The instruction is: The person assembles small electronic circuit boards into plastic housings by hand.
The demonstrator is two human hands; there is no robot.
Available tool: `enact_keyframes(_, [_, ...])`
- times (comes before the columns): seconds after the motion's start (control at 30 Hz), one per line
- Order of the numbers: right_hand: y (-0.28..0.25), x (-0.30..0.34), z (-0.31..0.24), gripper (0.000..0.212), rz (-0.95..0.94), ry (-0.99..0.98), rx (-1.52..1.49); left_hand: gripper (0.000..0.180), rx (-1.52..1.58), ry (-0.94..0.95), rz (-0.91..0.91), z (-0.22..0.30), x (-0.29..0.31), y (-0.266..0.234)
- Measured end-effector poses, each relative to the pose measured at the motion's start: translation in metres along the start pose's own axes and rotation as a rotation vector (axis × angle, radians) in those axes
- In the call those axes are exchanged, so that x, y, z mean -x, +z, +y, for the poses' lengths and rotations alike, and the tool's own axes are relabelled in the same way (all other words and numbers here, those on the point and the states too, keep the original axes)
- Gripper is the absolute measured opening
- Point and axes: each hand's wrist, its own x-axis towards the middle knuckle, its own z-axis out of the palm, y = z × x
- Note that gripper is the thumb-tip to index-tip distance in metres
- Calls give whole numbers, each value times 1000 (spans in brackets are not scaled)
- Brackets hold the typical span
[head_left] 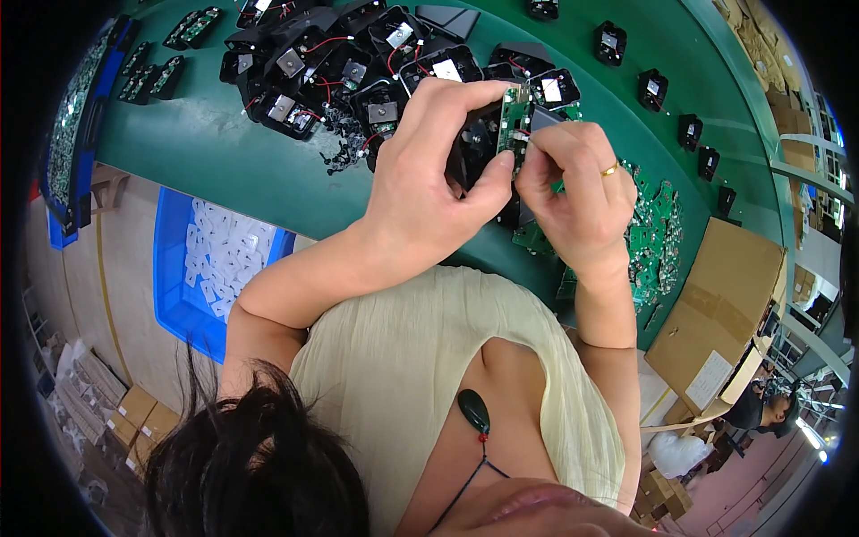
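Observation:
Between the thumb and fingers of my left hand (420, 174) a narrow green circuit board (514, 115) stands on edge, its component side toward my right. My right hand (580, 183), with a ring on one finger, is pinched together against the board's right side, close to a small white connector. Whatever lies between those right fingertips is too small and covered to name. Behind and below the board is a black plastic housing (474, 143), partly hidden by my left hand.
Black housings (291, 112) with red wires crowd the far side of the green table (206, 152), beside loose black screws (342, 143). Green boards (658, 233) pile up at right. A blue bin (170, 286) of white pieces stands at left, a cardboard box (716, 295) at right. Several housings line the far right.

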Motion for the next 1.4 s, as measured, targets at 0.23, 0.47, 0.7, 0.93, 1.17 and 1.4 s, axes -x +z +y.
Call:
enact_keyframes(0.23, [2,1,2,27,-12,-49,-2,41,32,-77,-43,2,2,-3])
enact_keyframes(0.47, [8,7,3,27,-12,-31,-67,39,-16,-3,-38,-5,4,-2])
enact_keyframes(0.7, [12,8,1,32,91,104,-145,40,362,-243,-4,-10,6,8])
enact_keyframes(0.93, [-6,25,-28,57,112,499,-437,44,241,95,-120,5,7,13])
enact_keyframes(1.17, [-14,29,-34,42,104,673,-908,38,792,-736,-363,8,5,-24])
enact_keyframes(1.4, [-22,33,-54,23,21,357,-699,35,865,-761,-544,-9,10,-30])
